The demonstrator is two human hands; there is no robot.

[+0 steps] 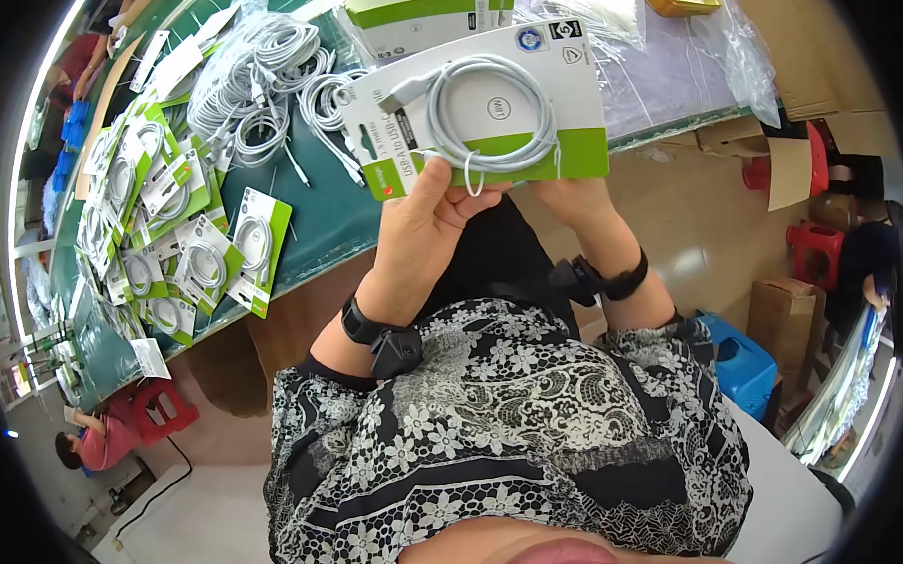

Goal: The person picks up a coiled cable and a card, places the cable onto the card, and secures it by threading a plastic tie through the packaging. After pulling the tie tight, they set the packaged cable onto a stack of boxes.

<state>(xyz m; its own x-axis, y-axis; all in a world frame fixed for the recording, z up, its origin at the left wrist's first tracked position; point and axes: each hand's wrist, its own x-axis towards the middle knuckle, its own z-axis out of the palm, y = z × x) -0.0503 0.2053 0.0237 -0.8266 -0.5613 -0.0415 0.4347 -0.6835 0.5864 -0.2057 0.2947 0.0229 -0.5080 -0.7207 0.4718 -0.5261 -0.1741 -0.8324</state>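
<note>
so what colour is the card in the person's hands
The card is mostly white with a green lower band, best seen in the head view.

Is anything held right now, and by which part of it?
Yes: a white-and-green card with a coiled cable. The left grip pinches its bottom edge, left of centre; the right grip is partly hidden behind the right part.

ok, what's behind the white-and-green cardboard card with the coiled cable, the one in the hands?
Past the top edge of the card, white-and-green cardboard packaging shows. The right hand goes behind its lower edge; the fingertips, card's back and anything directly behind are covered.
</note>
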